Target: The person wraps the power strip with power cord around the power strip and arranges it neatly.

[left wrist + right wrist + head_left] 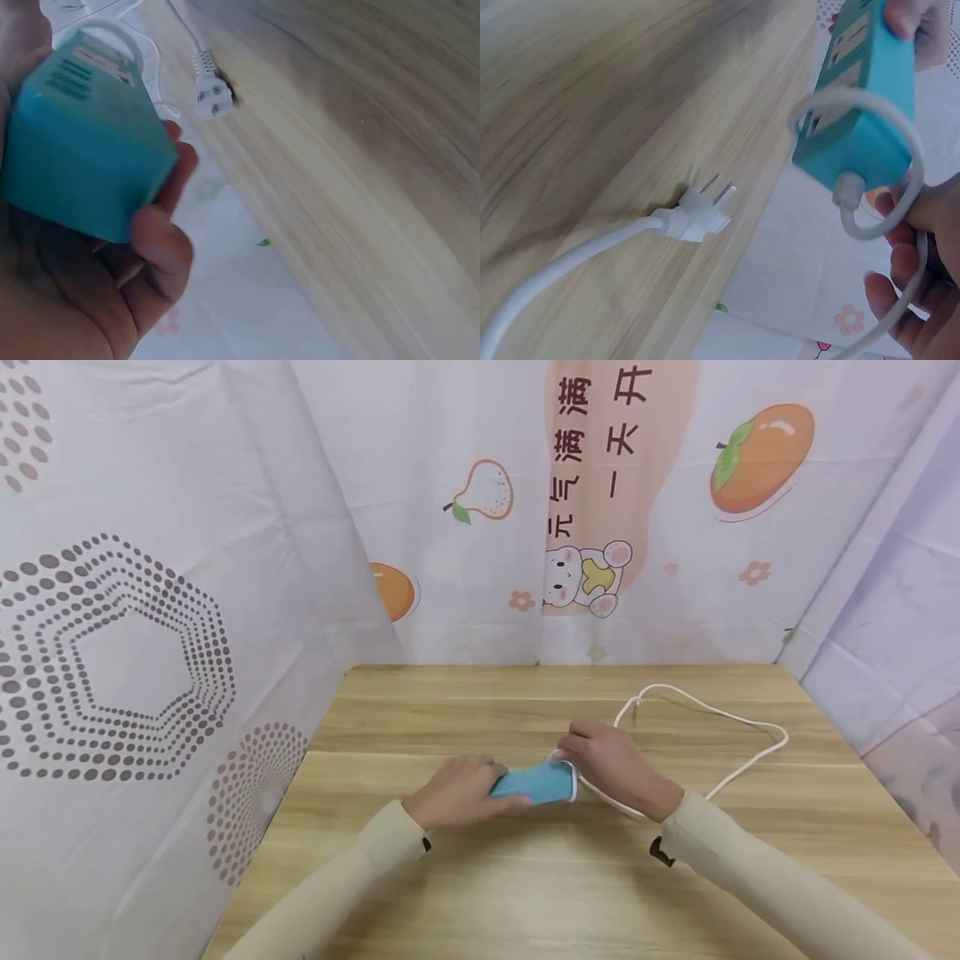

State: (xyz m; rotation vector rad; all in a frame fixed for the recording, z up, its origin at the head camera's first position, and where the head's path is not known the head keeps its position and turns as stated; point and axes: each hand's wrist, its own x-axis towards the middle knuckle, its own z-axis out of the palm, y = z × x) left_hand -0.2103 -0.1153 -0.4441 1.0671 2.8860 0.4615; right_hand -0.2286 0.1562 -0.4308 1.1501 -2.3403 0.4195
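A blue power strip (542,784) is held over the table by my left hand (457,791), whose fingers and thumb wrap round its far end from the cord. White socket faces (849,39) show on one side in the right wrist view. From its other end comes a white cord (911,135), bent in a loop around that end. My right hand (611,766) grips the cord close to the strip, with the cord running through its curled fingers. The cord's three-pin plug (697,216) lies on the table beyond the hands.
The rest of the cord (738,720) makes a wide loop on the right of the wooden table (525,893). A printed curtain (465,585) hangs behind the table's back edge, and another cloth (135,660) hangs along the left side.
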